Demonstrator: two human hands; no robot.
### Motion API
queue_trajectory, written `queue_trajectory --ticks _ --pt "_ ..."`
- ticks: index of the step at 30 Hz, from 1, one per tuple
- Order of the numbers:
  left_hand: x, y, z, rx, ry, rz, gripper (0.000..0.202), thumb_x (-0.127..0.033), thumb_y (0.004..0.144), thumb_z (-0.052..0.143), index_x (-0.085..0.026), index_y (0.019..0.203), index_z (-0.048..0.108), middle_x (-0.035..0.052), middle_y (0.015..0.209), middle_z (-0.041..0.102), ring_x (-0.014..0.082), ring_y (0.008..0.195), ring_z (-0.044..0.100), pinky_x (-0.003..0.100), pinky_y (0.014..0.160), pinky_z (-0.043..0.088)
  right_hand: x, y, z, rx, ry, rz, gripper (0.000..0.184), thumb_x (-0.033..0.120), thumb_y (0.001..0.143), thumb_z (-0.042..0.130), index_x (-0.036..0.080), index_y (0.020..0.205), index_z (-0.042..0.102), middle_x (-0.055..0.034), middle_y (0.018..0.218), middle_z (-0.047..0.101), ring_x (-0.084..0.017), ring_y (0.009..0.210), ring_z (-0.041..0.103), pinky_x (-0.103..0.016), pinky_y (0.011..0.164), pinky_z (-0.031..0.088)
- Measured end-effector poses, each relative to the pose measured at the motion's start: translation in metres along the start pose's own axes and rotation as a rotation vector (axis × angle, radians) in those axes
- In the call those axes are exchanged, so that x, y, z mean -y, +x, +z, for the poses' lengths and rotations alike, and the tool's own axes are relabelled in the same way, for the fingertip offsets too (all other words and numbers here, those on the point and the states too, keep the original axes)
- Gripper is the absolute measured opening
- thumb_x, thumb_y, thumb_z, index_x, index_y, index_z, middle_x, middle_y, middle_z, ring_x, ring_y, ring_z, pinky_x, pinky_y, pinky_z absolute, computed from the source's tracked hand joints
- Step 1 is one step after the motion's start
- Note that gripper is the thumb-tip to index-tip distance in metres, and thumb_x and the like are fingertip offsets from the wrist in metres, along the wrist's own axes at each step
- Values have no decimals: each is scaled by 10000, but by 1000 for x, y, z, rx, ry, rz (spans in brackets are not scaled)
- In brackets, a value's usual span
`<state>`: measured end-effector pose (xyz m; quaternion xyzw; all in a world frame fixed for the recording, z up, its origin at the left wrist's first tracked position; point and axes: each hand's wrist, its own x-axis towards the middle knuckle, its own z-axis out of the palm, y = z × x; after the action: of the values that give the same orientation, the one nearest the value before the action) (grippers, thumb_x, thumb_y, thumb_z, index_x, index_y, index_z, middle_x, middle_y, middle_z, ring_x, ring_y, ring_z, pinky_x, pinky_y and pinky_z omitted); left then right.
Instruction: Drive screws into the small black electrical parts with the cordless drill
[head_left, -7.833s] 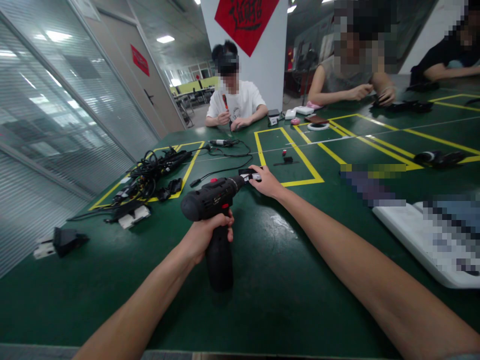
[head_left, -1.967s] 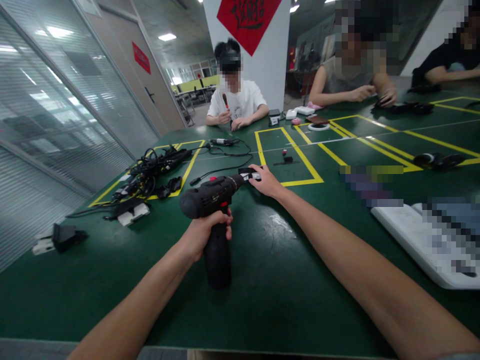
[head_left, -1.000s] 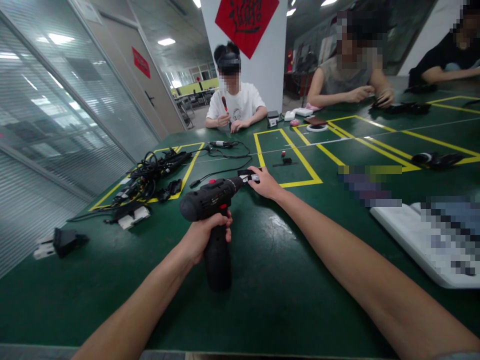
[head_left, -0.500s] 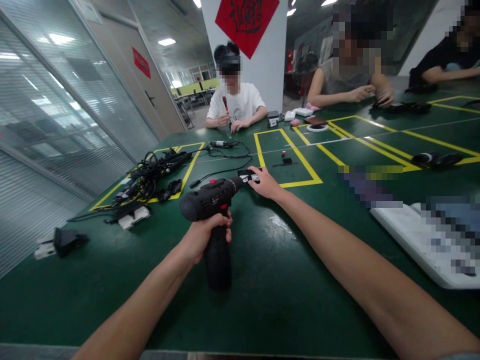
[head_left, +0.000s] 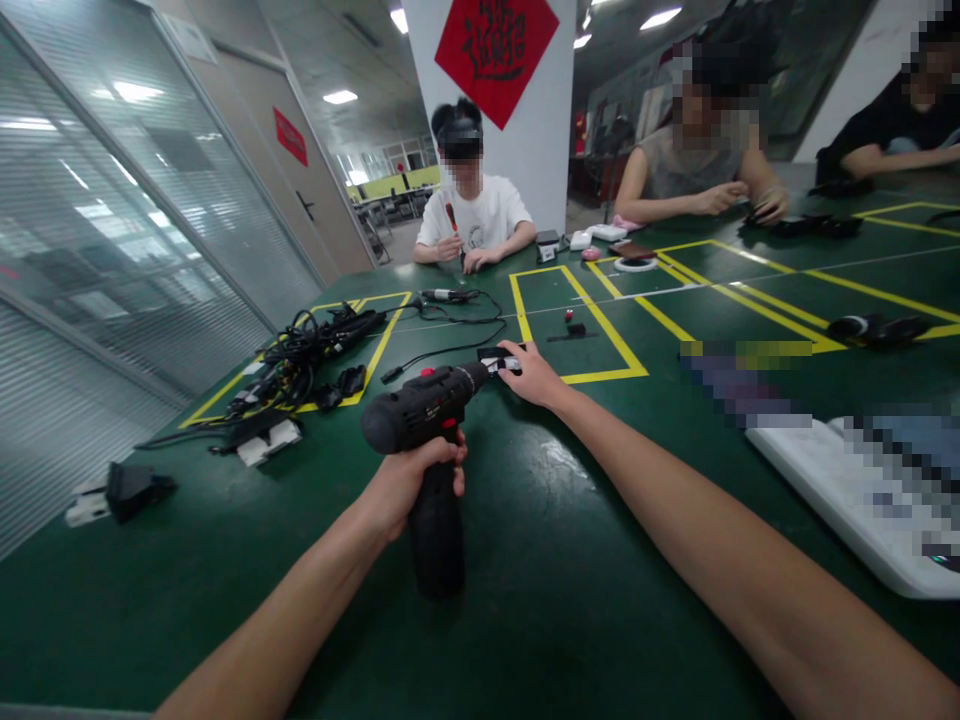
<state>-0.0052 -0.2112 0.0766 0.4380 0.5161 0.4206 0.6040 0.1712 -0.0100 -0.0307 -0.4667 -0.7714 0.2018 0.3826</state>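
Far left of our grip, a black plug adapter (head_left: 133,490) with white prongs lies on the smooth green bench mat (head_left: 570,620). Nearer the grip, a black-and-white power brick (head_left: 266,442) sits just below a tangle of glossy black cables (head_left: 296,362), which lie within a yellow taped box (head_left: 375,330). Straight ahead beyond the grip, a person (head_left: 472,225) across the bench holds a red-handled screwdriver (head_left: 451,217).

Our left hand (head_left: 416,482) is closed around the matte black handle of the cordless drill (head_left: 416,420), a stubby plastic body with a red button on top. Its nose points right, and its handle runs down toward us over the mat.

Just right of the nose, our right hand (head_left: 534,376) lies palm down, its fingers (head_left: 513,359) on a small black-and-white piece (head_left: 495,362). We cannot tell whether they pinch it or merely rest on it.

We judge the work at the drill's nose to be in hand; any move there calls for a steady left grip.

Farther right lies a white board (head_left: 847,490), blurred beyond reading.
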Motion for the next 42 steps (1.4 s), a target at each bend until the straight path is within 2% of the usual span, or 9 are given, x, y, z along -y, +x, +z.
queue_trajectory --ticks 42 --pt "1 2 -1 -7 5 -4 180 -230 687 628 -141 838 586 0 721 565 103 505 547 249 521 433 -2 1 2 -11 -9 -9 520 285 849 573 245 1361 495 -112 1227 454 -248 1136 566 -409 1028 446"
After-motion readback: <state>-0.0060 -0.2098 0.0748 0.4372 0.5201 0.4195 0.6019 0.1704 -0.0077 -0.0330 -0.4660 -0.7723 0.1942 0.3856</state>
